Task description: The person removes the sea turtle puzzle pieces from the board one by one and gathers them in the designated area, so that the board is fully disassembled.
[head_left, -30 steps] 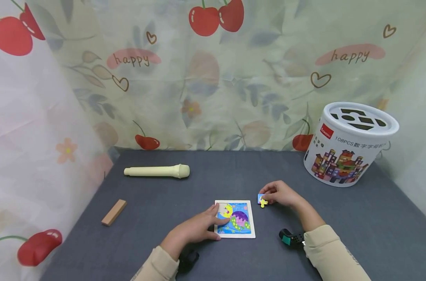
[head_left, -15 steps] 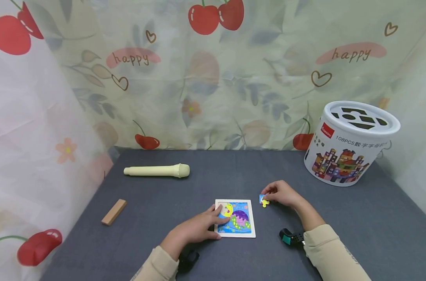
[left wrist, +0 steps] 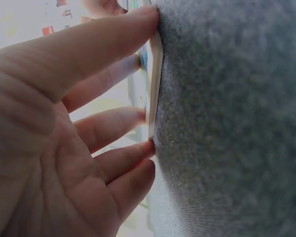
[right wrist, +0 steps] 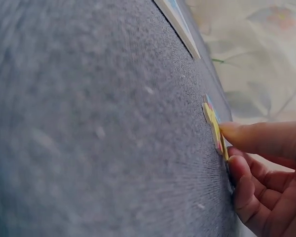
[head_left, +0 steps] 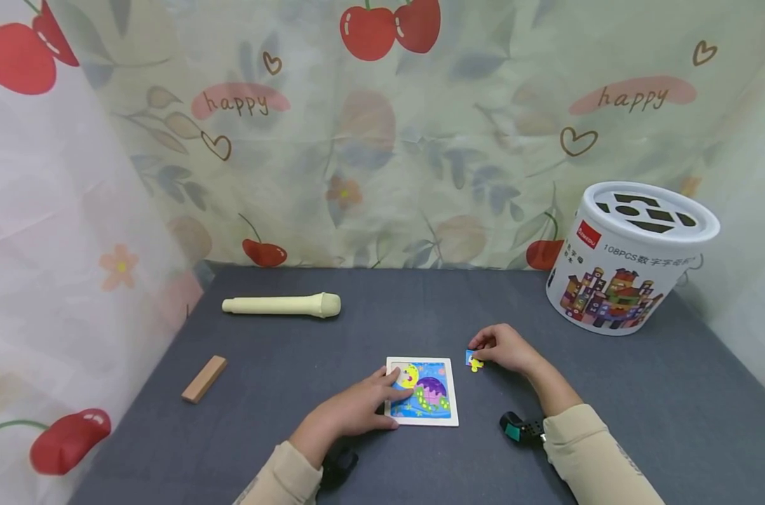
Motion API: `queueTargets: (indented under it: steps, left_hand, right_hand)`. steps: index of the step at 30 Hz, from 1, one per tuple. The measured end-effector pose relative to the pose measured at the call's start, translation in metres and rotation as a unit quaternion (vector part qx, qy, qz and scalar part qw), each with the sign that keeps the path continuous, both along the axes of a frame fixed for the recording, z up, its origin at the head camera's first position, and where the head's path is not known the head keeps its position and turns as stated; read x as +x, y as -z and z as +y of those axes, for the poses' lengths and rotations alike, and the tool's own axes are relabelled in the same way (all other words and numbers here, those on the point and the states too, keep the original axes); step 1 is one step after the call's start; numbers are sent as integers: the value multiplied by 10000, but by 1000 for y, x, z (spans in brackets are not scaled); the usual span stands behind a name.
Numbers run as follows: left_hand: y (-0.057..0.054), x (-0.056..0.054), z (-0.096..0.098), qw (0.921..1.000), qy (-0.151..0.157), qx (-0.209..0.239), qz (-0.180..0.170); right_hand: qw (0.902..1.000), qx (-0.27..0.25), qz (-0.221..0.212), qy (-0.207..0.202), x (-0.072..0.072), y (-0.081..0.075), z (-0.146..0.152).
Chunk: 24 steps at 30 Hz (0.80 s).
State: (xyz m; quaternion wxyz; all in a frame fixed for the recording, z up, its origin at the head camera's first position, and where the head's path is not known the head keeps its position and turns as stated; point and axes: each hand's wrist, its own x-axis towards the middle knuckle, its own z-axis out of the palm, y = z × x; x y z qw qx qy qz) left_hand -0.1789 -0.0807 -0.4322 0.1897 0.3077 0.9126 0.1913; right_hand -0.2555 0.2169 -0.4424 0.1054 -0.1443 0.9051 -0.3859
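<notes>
A square jigsaw puzzle [head_left: 434, 372] with a pale frame lies on the dark tabletop, its picture blue, yellow and purple. My left hand [head_left: 357, 407] rests on the puzzle's left side with fingers spread. In the left wrist view the thumb and fingertips touch the frame's edge [left wrist: 155, 74]. A pale bare patch shows at the picture's upper left, partly behind the fingers. To the right of the frame, my right hand [head_left: 505, 348] pinches a blue and yellow puzzle piece [head_left: 473, 360] between thumb and fingers, close to the cloth. The right wrist view shows the puzzle piece [right wrist: 213, 123] tilted.
A cream toy microphone [head_left: 281, 306] lies at the back left, with a wooden block [head_left: 204, 379] nearer the left edge. A white bucket [head_left: 622, 266] with a slotted lid stands at the back right. Patterned curtains [head_left: 382, 154] enclose the table [head_left: 369, 470].
Between the earliest frame and now, the right hand's puzzle piece has shifted very slightly to the right and turned a little. The left hand stays on the puzzle.
</notes>
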Motion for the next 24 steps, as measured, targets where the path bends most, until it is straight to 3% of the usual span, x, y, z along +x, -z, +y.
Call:
queueTargets:
  steps: [11,16,24]
  left_hand:
    - [-2,3,5,9990,107,-185,387]
    - [-2,3,6,9992,202,-62,340]
    - [-1,1,7,9999,76,-106,71]
  right_hand:
    - [9994,-187,205,-226,8,-11,-27]
    - [9977,-201,143,-627,10,-15,-48]
    - [9951,-120,-17,-982,6,-15,-74]
